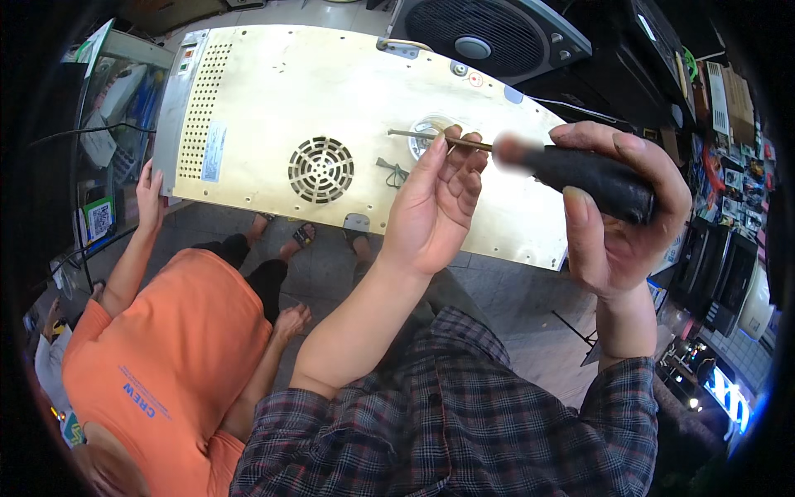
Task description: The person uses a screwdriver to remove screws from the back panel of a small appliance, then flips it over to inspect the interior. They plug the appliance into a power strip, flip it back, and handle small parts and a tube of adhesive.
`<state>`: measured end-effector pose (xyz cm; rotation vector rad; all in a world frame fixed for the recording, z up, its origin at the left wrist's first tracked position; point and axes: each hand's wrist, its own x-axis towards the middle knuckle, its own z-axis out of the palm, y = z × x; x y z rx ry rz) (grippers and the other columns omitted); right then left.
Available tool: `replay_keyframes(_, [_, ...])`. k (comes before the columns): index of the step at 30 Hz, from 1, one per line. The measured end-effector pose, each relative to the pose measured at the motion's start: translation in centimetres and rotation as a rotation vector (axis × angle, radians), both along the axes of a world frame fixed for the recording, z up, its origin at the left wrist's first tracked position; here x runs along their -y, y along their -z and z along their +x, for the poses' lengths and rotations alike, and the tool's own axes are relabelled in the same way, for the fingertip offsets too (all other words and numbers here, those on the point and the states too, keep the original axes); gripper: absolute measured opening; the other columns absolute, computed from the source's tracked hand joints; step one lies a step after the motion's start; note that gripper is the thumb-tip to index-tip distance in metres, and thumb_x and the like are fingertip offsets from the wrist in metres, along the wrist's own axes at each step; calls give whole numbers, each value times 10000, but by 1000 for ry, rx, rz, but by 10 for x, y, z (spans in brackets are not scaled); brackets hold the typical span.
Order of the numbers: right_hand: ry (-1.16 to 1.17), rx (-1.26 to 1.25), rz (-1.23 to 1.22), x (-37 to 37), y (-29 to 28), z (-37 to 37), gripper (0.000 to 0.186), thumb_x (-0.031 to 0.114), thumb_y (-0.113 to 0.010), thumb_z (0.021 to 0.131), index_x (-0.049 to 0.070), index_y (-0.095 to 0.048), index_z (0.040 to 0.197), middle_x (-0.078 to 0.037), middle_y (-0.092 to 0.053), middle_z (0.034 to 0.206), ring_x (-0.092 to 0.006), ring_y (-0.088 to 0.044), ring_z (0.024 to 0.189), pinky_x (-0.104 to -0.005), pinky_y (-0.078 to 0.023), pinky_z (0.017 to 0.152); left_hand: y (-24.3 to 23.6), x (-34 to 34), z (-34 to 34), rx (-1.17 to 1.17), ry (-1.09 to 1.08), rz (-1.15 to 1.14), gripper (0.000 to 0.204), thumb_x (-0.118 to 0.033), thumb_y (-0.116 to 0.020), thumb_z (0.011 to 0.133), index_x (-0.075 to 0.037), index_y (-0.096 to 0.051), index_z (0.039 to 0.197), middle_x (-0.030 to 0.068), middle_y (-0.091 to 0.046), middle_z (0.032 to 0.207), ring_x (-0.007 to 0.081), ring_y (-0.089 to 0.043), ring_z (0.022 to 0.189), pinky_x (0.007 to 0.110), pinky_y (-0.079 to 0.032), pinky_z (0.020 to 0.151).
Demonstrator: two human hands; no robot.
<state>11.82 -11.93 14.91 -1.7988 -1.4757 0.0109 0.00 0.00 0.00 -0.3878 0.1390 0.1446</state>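
Head view, looking down: someone in a checked shirt has a long screwdriver [592, 176] raised above a pale metal box [273, 91]. Their right hand [633, 248] is wrapped around the thick black handle, thumb below and fingers over the top. Their left hand [432, 217] has its thumb and fingertips closed lightly on the thin shaft, the other fingers loosely curled. The shaft points left, its tip over the box near a round fitting [416, 151]; I can't tell whether it touches anything, and the spot where shaft meets handle is blurred.

To me, the step in hand looks like handling or lining up the screwdriver rather than turning it. A next move would, I'd judge, call for a firm right grip and a light left guide. Nearby, a person in an orange shirt [182, 323] rests a hand [149, 195] at the box's end, beyond the round vent [321, 170].
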Motion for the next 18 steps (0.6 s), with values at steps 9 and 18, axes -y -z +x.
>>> replay_keyframes(9, [14,-40,-7,-8,11,-3,628,-21,-765,852,21,-416,1373,-213,-662,1197,-291,-698,1091,-374,-570,916,10,-3,-1,-50,-5,7,285,-189,-461,1110,-7,-586,1291,112,-681,1229,183,-673,1154,282,-621,940])
replay_keyframes(18, [-91,109,-208,-21,-3,13,597,70,-714,907,26,-394,1408,-231,-636,1240,-311,-685,1101,-398,-569,931,5,-9,0,-78,-17,4,330,-238,-422,1125,-44,-562,1351,106,-668,1280,197,-676,1160,292,-593,965])
